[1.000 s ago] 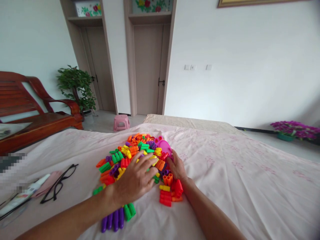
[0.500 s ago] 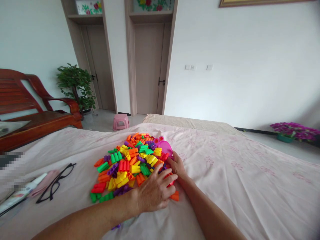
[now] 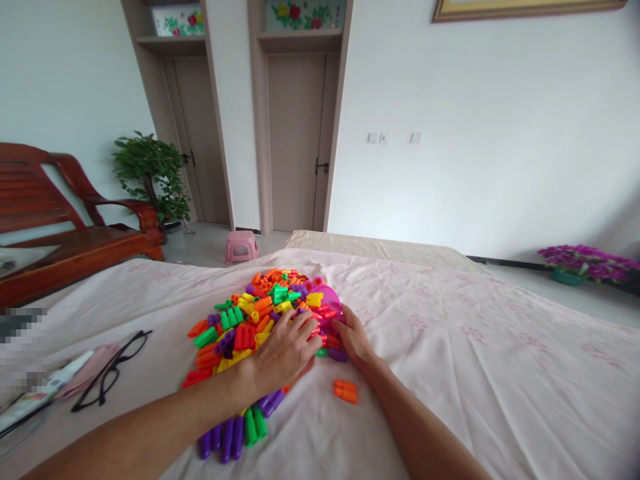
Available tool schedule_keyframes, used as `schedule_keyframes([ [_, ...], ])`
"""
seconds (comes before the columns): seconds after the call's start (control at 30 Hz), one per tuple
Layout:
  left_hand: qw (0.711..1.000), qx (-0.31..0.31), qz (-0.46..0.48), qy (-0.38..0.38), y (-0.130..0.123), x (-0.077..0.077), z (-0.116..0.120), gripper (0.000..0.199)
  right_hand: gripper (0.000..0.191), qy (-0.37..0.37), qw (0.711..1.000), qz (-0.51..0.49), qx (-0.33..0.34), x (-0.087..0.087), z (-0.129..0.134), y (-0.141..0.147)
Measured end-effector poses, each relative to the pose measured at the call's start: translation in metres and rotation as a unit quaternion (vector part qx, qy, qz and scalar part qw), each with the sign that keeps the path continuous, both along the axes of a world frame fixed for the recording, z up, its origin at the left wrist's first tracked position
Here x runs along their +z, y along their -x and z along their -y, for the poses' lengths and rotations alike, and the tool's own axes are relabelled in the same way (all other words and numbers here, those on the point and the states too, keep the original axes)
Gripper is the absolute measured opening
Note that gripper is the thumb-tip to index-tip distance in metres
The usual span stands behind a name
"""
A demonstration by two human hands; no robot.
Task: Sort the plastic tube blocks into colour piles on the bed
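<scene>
A heap of colourful plastic building pieces, each made of joined tubes, lies on the cloth in red, orange, yellow, green and purple. My left hand rests over the right side of the heap, fingers apart and slightly bent, touching the pieces. At the heap's right edge is a translucent pink plastic container, with red and purple pieces at its mouth. Its near side is held by my right hand, fingers curled at the rim. One loose orange piece lies below that hand.
Black-framed glasses and a white tube lie to the left on the pale flowered cloth. Beyond are a wooden bench, a pink stool, a potted plant and purple flowers.
My left hand has moved left and slightly up, over the heap. Purple and green pieces now show below my left forearm. My right hand stays at the pink container.
</scene>
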State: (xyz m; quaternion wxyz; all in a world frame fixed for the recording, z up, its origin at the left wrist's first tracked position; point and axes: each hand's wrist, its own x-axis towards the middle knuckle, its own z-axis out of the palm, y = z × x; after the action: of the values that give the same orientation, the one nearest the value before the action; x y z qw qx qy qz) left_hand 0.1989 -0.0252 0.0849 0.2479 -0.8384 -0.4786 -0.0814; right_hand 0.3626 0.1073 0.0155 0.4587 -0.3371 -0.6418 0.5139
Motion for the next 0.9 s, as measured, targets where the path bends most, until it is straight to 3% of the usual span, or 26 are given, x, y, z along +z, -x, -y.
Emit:
schedule_keyframes([
  [0.17, 0.999, 0.047, -0.001, 0.001, 0.021, 0.008, -0.003, 0.017, 0.038, -0.065, 0.997, 0.020, 0.020, 0.002, 0.004, 0.001],
  [0.47, 0.983, 0.176, 0.055, -0.020, 0.064, 0.020, -0.004, 0.012, 0.043, -0.202, 0.965, 0.162, -0.045, -0.002, 0.013, -0.004],
  [0.6, 0.985, 0.120, 0.120, -0.032, 0.053, 0.026, 0.004, 0.015, 0.044, -0.212, 0.960, 0.153, -0.099, -0.004, 0.010, -0.002],
  [0.73, 0.991, 0.044, 0.128, 0.005, 0.030, 0.014, 0.003, 0.017, 0.043, -0.191, 0.966, 0.143, -0.097, -0.007, 0.005, -0.002],
  [0.8, 0.991, 0.065, 0.117, 0.010, 0.025, 0.004, -0.002, 0.025, 0.042, -0.183, 0.971, 0.131, -0.083, -0.008, 0.004, -0.003],
  [0.9, 0.987, 0.118, 0.105, 0.023, 0.028, -0.006, -0.009, 0.053, 0.042, -0.176, 0.975, 0.113, -0.070, -0.009, 0.003, -0.003],
])
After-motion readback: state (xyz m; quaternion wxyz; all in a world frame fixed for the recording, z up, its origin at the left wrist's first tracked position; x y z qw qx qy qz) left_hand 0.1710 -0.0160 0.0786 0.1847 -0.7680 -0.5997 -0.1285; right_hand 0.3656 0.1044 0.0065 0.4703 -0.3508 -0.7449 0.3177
